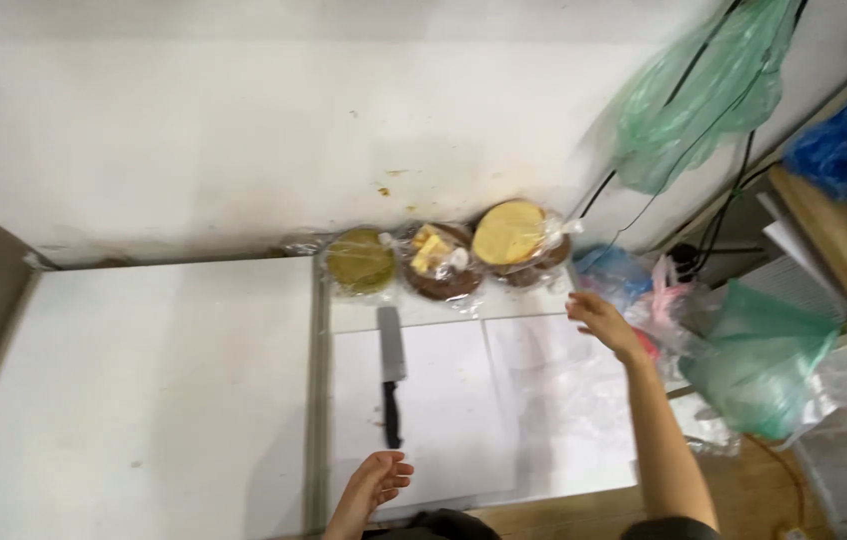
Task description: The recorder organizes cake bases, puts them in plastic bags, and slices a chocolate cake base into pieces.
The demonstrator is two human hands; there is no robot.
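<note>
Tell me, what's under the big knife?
The knife lies flat on a white sheet spread over the white table. The sheet covers the tabletop beneath it, so that part is hidden. The left hand is nearest the black handle, not touching it.

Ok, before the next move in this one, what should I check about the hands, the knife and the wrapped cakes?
1. Right hand empty, reaching toward the wrapped cakes: ok.
2. Left hand empty, off the knife: ok.
3. Knife lying flat on the white sheet, handle toward the person: ok.
4. Yellow-topped cake wrapped in plastic: ok.
5. Whether the wraps are sealed: cannot tell.
6. Plastic bags crowding the right edge: not ok.
</note>
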